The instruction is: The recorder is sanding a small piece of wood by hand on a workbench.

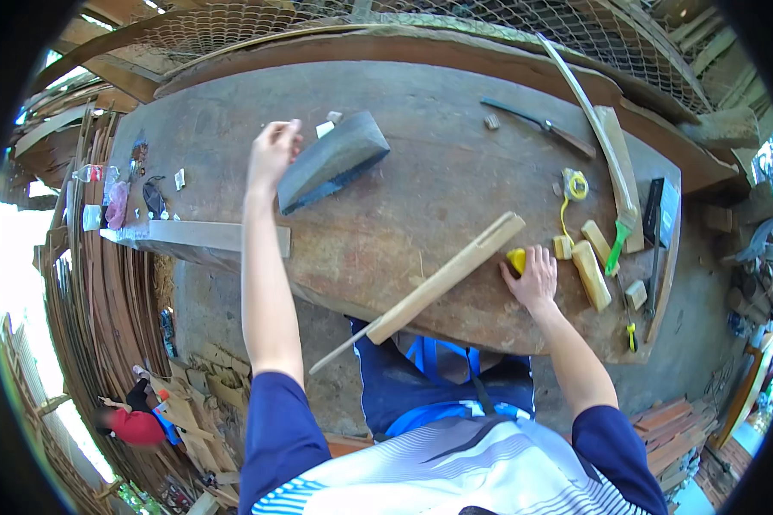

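My left hand [275,154] is raised at the left end of a dark grey wedge-shaped block [335,161]; its fingers are curled, and whether they hold anything is hidden. My right hand [536,277] rests on the wooden workbench [425,167], with a small yellow object [516,260] under its thumb and fingers. Between the hands a pale wooden stick [448,277], notched at its far end, lies slantwise over the near edge, with a thinner strip [341,348] beside its near end. Right of my right hand lie a yellowish wood block [591,277] and a yellow tape measure [576,185] with some tape out.
A green-handled brush [618,241], a wooden-handled tool [547,125] and a dark box [667,212] lie at the right. A grey board [219,238] lines the left near edge. Chicken wire [425,16] borders the far side. A person in red [138,425] is at lower left.
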`<act>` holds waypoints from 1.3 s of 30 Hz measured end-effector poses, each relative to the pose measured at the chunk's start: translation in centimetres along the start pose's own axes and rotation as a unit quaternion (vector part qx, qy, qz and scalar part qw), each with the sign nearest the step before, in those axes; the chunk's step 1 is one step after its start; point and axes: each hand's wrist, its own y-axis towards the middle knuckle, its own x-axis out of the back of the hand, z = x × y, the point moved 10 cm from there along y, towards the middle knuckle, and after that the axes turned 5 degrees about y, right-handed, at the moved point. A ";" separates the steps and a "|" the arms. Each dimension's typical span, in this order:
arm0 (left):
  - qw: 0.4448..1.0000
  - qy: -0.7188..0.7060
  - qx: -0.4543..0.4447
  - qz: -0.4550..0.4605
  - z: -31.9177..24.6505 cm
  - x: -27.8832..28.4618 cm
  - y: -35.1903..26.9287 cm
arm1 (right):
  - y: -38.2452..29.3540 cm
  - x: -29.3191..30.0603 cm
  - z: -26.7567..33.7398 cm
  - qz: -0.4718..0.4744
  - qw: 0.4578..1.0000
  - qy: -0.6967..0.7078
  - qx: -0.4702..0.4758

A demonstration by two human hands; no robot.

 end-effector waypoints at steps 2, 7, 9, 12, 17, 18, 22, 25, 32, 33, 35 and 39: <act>0.976 0.201 -0.079 -0.003 3.5 -1.2 7.7 | 0.4 -0.4 1.8 0.002 0.999 0.003 0.048; 0.887 0.434 0.084 0.132 7.9 -7.2 14.7 | 0.7 -0.5 2.1 0.029 0.994 0.002 0.103; 0.885 0.431 0.103 0.143 8.1 -8.6 14.9 | 0.8 -0.6 1.7 0.032 0.995 0.000 0.092; 0.878 0.466 0.046 0.102 7.1 -10.2 14.9 | 0.4 -0.7 0.7 0.044 0.996 -0.004 0.081; 0.899 0.430 0.011 0.079 7.1 -6.9 18.2 | 0.8 -0.1 1.7 0.028 0.997 0.026 0.074; 0.889 0.448 0.014 0.095 6.9 -8.4 18.0 | 0.7 -0.1 1.5 0.023 0.995 0.035 0.086; 0.861 0.491 0.000 0.135 5.2 -10.3 16.8 | 0.6 -0.1 0.8 0.017 0.994 0.051 0.091; 0.891 0.430 -0.119 0.084 1.3 -7.9 15.7 | 0.9 0.3 2.2 -0.003 0.992 0.064 0.107; 0.811 0.498 -0.279 0.128 -1.6 -9.6 -4.3 | 0.1 0.1 0.8 0.017 0.996 0.045 0.076; 0.811 0.495 -0.295 0.104 -1.0 -8.5 -4.9 | 0.2 0.1 1.1 0.013 0.995 0.053 0.084; 0.840 0.463 -0.270 0.086 -2.1 -5.6 -4.8 | -0.1 -0.2 0.4 0.020 0.996 0.044 0.075; 0.898 0.415 -0.135 -0.054 -0.4 9.0 3.7 | 0.2 -0.1 0.8 0.023 0.996 0.054 0.072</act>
